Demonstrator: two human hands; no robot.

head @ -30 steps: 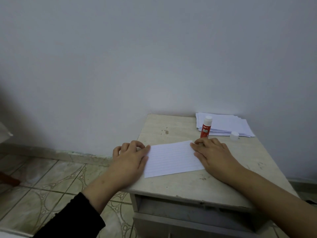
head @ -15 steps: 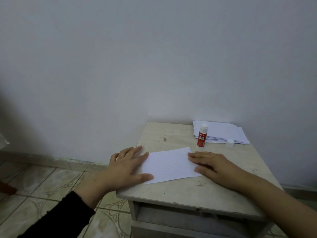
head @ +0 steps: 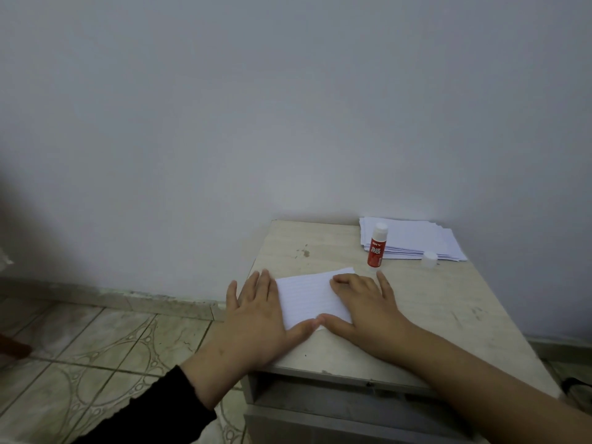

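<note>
White lined paper sheet point(head: 307, 296): laid flat on the worn beige tabletop point(head: 448, 315), near-left. Left hand point(head: 256, 312) and right hand point(head: 365, 306), formerly at its ends, are now pressed upon it, thumbs met, nothing gripped. Flattening is judged under way.

Matt lined paper sheet point(head: 309, 296), scuffed pale wood-look tabletop point(head: 442, 302), glossy plastic glue stick point(head: 376, 245)

short ends of the white lined paper sheet point(head: 307, 296) hidden under left hand point(head: 256, 312) and right hand point(head: 365, 307), beige wooden cabinet point(head: 320, 248) cut off below
</note>
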